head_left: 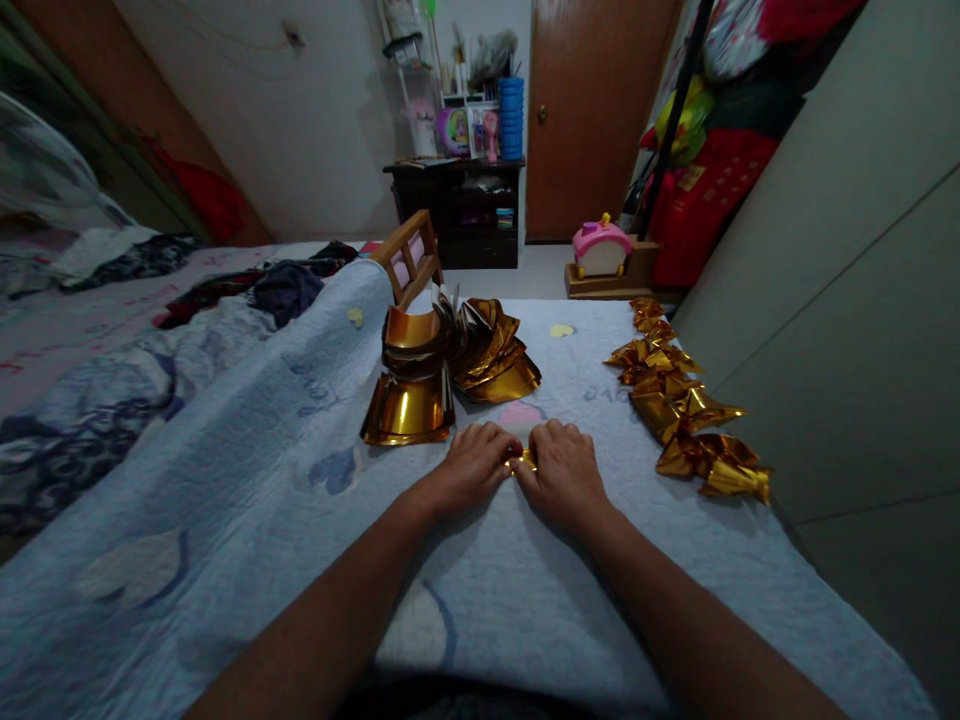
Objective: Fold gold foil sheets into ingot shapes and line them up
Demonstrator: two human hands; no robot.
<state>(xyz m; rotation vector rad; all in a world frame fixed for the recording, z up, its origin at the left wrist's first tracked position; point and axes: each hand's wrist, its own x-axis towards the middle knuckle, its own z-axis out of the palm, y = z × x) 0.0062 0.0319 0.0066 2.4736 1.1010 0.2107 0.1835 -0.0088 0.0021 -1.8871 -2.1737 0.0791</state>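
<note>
My left hand point(474, 462) and my right hand point(562, 468) lie side by side on the light blue quilt point(262, 500), fingers curled down. Between them they press a small piece of gold foil paper point(523, 461); only a sliver of it shows. Just beyond my left hand lies a stack of flat gold foil sheets point(409, 410), with a curled, fanned pile of gold sheets point(465, 345) behind it. To the right of my right hand a row of folded gold paper pieces point(686, 405) runs along the quilt's edge.
A wooden chair back point(409, 255) rises behind the gold piles. A white wardrobe point(847, 300) stands close on the right. Rumpled clothes and bedding point(187, 290) cover the left. A dark shelf unit point(465, 205), a door and a pink toy point(600, 245) stand at the far end.
</note>
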